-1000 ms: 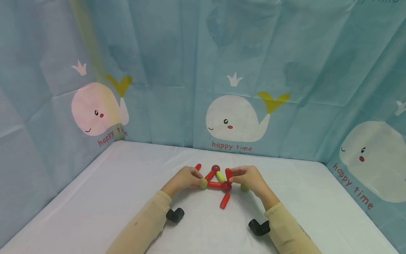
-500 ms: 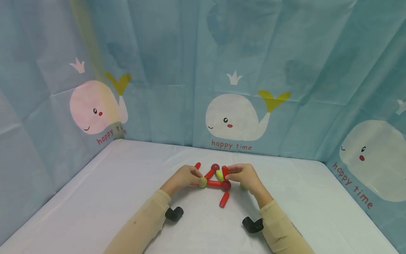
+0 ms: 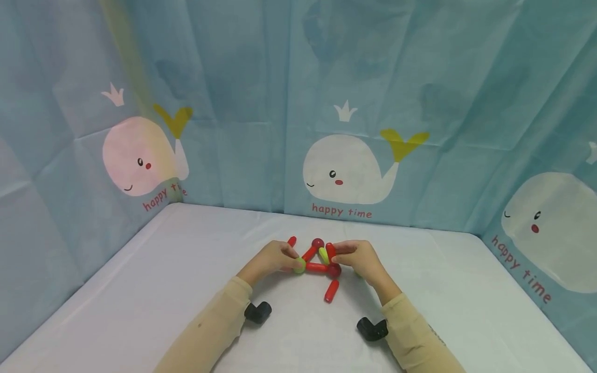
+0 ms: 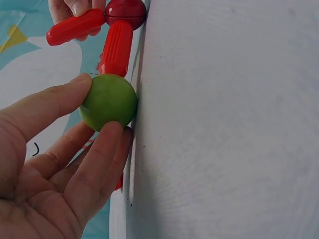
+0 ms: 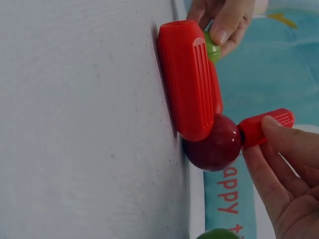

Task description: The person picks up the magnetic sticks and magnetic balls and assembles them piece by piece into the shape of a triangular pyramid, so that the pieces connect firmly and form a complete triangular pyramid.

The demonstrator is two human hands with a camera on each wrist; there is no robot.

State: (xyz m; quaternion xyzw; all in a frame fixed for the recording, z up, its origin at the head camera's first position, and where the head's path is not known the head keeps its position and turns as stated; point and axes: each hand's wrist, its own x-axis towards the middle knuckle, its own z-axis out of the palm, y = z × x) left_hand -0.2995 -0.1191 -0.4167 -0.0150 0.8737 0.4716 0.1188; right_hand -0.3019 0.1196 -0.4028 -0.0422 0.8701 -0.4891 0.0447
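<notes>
Seemingly upright red rod (image 3: pixel 330 252), green ball (image 4: pixel 108 101), pinched

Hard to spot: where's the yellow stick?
In the head view, the yellow stick is between dark red balls, left of the red stick the right hand pinches.

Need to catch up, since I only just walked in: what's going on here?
Both bare hands are at work. The left hand pinches a green ball, and the right hand pinches an upright red rod whose lower end meets the near red ball. A cross rod links those two balls. A rear rod runs from the green ball to the far red ball. A front rod lies on the table.
</notes>
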